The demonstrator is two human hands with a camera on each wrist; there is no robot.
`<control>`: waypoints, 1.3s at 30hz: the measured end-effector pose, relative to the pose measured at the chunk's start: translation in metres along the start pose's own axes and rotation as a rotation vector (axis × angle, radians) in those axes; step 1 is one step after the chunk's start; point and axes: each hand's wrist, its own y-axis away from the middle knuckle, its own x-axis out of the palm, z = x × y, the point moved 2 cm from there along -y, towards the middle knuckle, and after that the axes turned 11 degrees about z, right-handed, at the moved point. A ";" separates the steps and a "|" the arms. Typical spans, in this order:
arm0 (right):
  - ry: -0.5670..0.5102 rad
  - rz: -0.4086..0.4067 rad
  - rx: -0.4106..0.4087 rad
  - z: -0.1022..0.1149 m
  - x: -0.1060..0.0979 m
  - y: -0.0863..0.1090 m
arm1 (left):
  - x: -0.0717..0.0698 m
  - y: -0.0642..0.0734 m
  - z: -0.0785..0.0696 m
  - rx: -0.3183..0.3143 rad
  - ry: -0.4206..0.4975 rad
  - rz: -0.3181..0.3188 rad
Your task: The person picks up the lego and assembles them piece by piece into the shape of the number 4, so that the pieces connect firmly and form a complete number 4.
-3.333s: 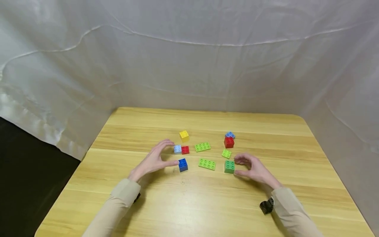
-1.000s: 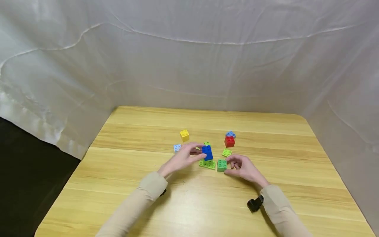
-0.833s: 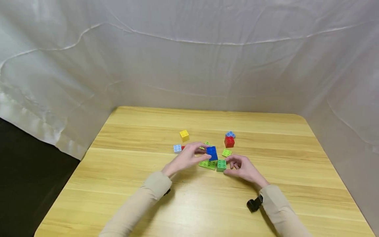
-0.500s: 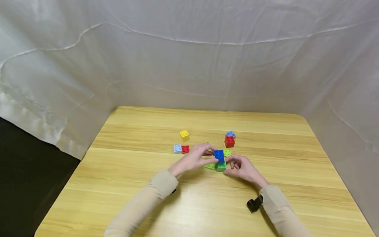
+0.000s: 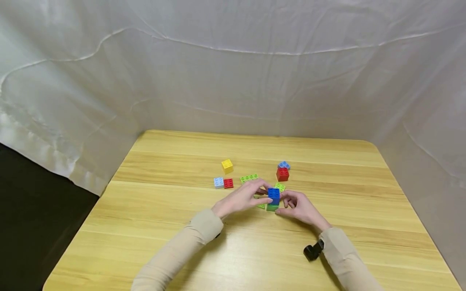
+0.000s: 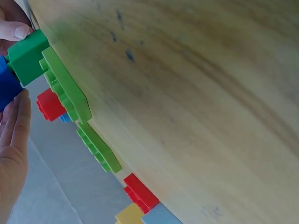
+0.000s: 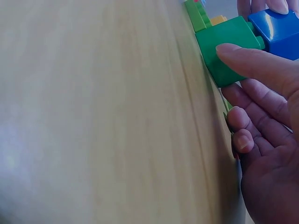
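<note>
My left hand [image 5: 244, 197] pinches a dark blue building block [image 5: 274, 195] between thumb and fingers, right over a green block [image 5: 272, 207]. The right hand [image 5: 300, 206] grips that green block from its right side, and it stands on the table. In the right wrist view the blue block [image 7: 275, 33] sits at the studs of the green block [image 7: 229, 49], with a narrow band of studs showing between them. Beside the green block lies a lime plate [image 6: 67, 86], seen in the left wrist view; in the head view the left hand covers most of it.
Behind the hands lie another lime plate [image 5: 249, 178], a small lime piece [image 5: 280, 187], a red block [image 5: 282, 174] and a light blue piece [image 5: 284, 165]. Left of them are a pale blue piece [image 5: 218, 182], a flat red piece [image 5: 228, 183] and a yellow block [image 5: 227, 166] on the wooden table [image 5: 174, 157].
The left hand took the blue block from the left, carried it rightward and lowered it onto the green block. Earlier, the right hand took hold of the green block and shifted it slightly left.
</note>
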 end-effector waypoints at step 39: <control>0.005 -0.023 -0.005 0.037 0.001 0.009 | -0.005 -0.003 0.000 0.029 -0.258 0.066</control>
